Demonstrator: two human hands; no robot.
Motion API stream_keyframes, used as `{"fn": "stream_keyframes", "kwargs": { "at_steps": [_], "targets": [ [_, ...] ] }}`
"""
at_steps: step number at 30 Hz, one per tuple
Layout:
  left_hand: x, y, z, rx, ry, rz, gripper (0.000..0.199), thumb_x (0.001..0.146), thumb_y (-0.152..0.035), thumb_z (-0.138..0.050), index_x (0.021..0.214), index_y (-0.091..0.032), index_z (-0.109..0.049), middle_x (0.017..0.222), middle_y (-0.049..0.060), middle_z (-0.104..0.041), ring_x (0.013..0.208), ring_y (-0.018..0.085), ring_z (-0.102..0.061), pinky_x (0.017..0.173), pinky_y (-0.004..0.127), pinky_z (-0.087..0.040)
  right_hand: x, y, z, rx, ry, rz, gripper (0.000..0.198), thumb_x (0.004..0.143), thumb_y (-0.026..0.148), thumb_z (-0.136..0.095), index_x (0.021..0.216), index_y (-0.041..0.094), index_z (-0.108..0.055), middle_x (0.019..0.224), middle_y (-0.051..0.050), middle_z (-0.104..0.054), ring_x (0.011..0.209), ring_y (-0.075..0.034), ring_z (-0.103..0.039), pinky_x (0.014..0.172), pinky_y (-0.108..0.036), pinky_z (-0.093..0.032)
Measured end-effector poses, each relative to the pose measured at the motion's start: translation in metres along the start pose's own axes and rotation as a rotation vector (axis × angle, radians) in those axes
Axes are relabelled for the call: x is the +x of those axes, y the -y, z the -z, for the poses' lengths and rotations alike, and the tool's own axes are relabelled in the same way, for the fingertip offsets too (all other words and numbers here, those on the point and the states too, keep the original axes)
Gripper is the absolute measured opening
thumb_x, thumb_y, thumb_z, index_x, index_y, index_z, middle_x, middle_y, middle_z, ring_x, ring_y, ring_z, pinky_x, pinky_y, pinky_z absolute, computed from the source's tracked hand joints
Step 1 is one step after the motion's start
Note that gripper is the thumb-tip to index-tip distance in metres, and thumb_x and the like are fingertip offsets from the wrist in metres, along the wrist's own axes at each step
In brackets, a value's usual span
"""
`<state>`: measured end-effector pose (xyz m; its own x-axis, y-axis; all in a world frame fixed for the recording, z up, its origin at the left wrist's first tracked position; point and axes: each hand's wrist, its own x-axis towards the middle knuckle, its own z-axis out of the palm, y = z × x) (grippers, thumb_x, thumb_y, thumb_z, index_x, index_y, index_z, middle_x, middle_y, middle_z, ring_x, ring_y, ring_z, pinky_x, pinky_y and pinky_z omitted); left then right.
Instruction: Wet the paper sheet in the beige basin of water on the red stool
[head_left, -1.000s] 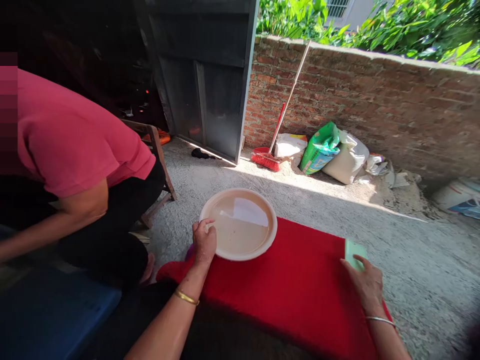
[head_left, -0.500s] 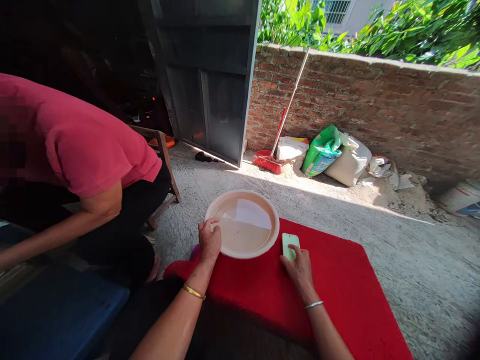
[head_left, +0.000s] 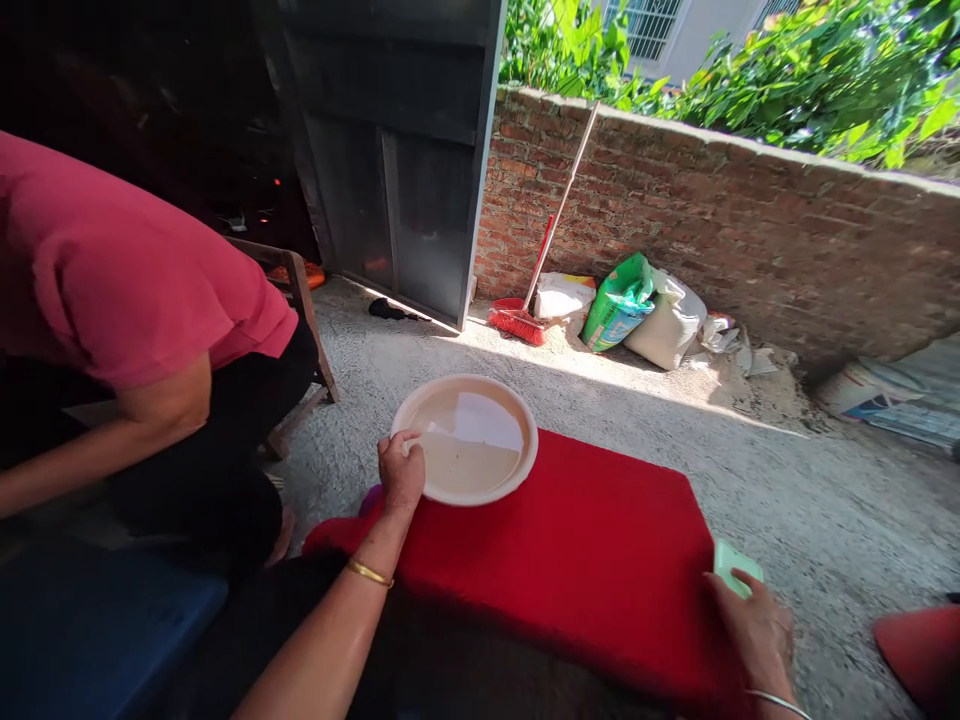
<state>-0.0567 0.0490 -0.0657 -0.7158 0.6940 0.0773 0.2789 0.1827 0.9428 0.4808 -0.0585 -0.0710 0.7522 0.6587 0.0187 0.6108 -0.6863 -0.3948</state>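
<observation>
My left hand grips the near left rim of a round beige basin that holds cloudy water. The basin stands on the far left corner of a red mat spread over the gravel ground. My right hand rests at the mat's right edge and presses down on a pale green pad. A gold bangle circles my left wrist and a silver one my right.
A person in a pink shirt crouches at the left by a wooden chair. A red broom and sacks lean against the brick wall. A dark metal door stands behind. Something red lies at the right.
My right hand has swept the green pad from beside the basin across the mat to its right edge. My left hand has kept its grip on the basin rim.
</observation>
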Motion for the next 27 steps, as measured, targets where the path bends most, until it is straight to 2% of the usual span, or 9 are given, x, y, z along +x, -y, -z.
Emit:
{"fn": "stream_keyframes", "kwargs": {
  "at_steps": [2, 4, 10, 14, 16, 19, 21, 24, 27],
  "targets": [
    [0.000, 0.000, 0.000, -0.002, 0.008, 0.003, 0.027, 0.073, -0.010, -0.055, 0.090, -0.020, -0.074, 0.098, 0.006, -0.055, 0.090, 0.022, -0.060, 0.098, 0.038, -0.048, -0.009, 0.010, -0.001, 0.013, 0.037, -0.047, 0.062, 0.066, 0.059, -0.058, 0.107, 0.014, -0.071, 0.063, -0.009, -0.056, 0.075, -0.039, -0.062, 0.067, -0.048, -0.049],
    [0.000, 0.000, -0.001, -0.010, 0.010, 0.001, 0.027, 0.073, -0.010, -0.054, 0.090, -0.020, -0.073, 0.099, 0.006, -0.055, 0.091, 0.022, -0.060, 0.098, 0.038, -0.048, -0.032, 0.041, -0.012, 0.064, 0.039, 0.038, 0.060, 0.065, 0.055, -0.057, 0.106, 0.012, -0.071, 0.065, -0.009, -0.055, 0.079, -0.040, -0.062, 0.070, -0.050, -0.051],
    [0.000, 0.002, -0.002, -0.013, -0.012, -0.025, 0.027, 0.073, -0.008, -0.054, 0.088, -0.021, -0.073, 0.096, 0.004, -0.055, 0.087, 0.019, -0.059, 0.096, 0.035, -0.049, -0.152, 0.155, -0.088, 0.256, 0.196, 0.497, 0.047, 0.067, 0.043, -0.067, 0.110, 0.025, -0.072, 0.094, -0.006, -0.060, 0.093, -0.027, -0.064, 0.086, -0.039, -0.053],
    [0.000, 0.002, -0.002, -0.016, -0.007, -0.033, 0.026, 0.074, -0.008, -0.055, 0.087, -0.022, -0.073, 0.095, 0.003, -0.055, 0.087, 0.019, -0.059, 0.097, 0.035, -0.049, -0.207, 0.183, -0.113, 0.357, 0.287, 0.762, 0.044, 0.068, 0.032, -0.066, 0.112, 0.027, -0.072, 0.099, -0.006, -0.058, 0.093, -0.026, -0.062, 0.086, -0.040, -0.052],
    [0.000, 0.001, -0.002, -0.018, -0.011, -0.033, 0.027, 0.073, -0.008, -0.055, 0.088, -0.022, -0.073, 0.096, 0.004, -0.056, 0.089, 0.019, -0.060, 0.097, 0.035, -0.049, -0.203, 0.178, -0.107, 0.443, 0.342, 0.746, 0.044, 0.067, 0.035, -0.065, 0.109, 0.026, -0.072, 0.097, -0.006, -0.059, 0.092, -0.026, -0.063, 0.084, -0.041, -0.052],
    [-0.001, -0.002, -0.002, -0.013, -0.010, -0.028, 0.027, 0.073, -0.007, -0.055, 0.088, -0.021, -0.073, 0.097, 0.004, -0.056, 0.090, 0.020, -0.060, 0.097, 0.035, -0.048, -0.161, 0.145, -0.080, 0.541, 0.312, 0.576, 0.051, 0.065, 0.054, -0.065, 0.105, 0.024, -0.072, 0.097, -0.007, -0.062, 0.094, -0.029, -0.063, 0.085, -0.042, -0.052],
    [-0.001, -0.004, -0.001, -0.012, -0.007, -0.022, 0.028, 0.073, -0.006, -0.054, 0.088, -0.021, -0.073, 0.097, 0.004, -0.056, 0.090, 0.020, -0.060, 0.098, 0.035, -0.048, -0.122, 0.107, -0.054, 0.492, 0.185, 0.417, 0.060, 0.060, 0.064, -0.063, 0.103, 0.022, -0.071, 0.093, -0.009, -0.062, 0.096, -0.033, -0.062, 0.086, -0.046, -0.051],
    [-0.002, -0.006, 0.000, -0.011, -0.006, -0.015, 0.029, 0.072, -0.006, -0.053, 0.088, -0.021, -0.073, 0.096, 0.005, -0.055, 0.092, 0.021, -0.060, 0.098, 0.036, -0.047, -0.071, 0.039, -0.016, 0.290, 0.021, 0.129, 0.063, 0.055, 0.070, -0.058, 0.096, 0.022, -0.068, 0.073, -0.008, -0.055, 0.087, -0.039, -0.062, 0.080, -0.052, -0.050],
    [-0.003, -0.007, 0.001, -0.005, -0.003, -0.013, 0.028, 0.072, -0.007, -0.054, 0.088, -0.020, -0.073, 0.095, 0.005, -0.055, 0.091, 0.022, -0.060, 0.098, 0.037, -0.048, -0.048, -0.015, 0.006, 0.131, -0.038, -0.112, 0.055, 0.054, 0.073, -0.057, 0.088, 0.030, -0.064, 0.062, -0.006, -0.048, 0.078, -0.041, -0.060, 0.070, -0.053, -0.049]
  ]
}}
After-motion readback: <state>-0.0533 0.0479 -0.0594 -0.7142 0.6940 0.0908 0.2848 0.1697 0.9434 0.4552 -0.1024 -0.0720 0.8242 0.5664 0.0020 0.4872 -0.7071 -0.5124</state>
